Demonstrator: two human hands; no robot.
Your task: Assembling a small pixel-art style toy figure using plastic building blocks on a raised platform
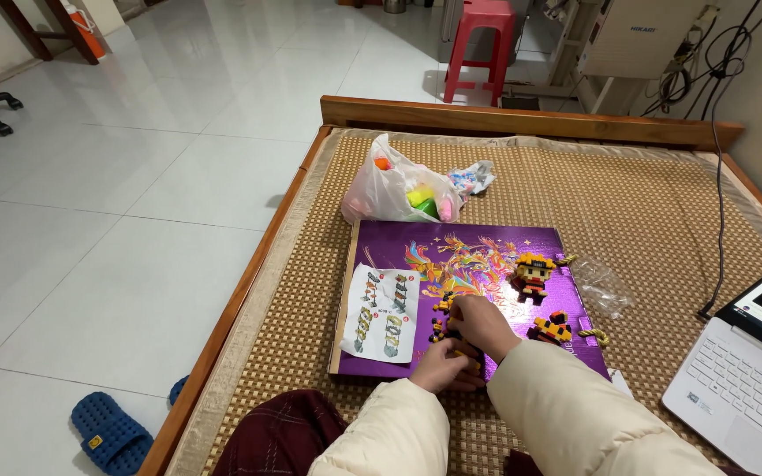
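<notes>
My left hand and my right hand meet over the near edge of a shiny purple board and pinch a small yellow-and-black block piece between them. The fingers cover most of that piece. A white instruction sheet lies on the board just left of my hands. To the right stand a finished little block figure and a smaller orange-and-black build.
A white plastic bag with bright pieces sits beyond the board. An empty clear bag lies at the right, an open white laptop further right. The woven mat has a wooden frame. Blue slippers lie on the floor, a red stool behind.
</notes>
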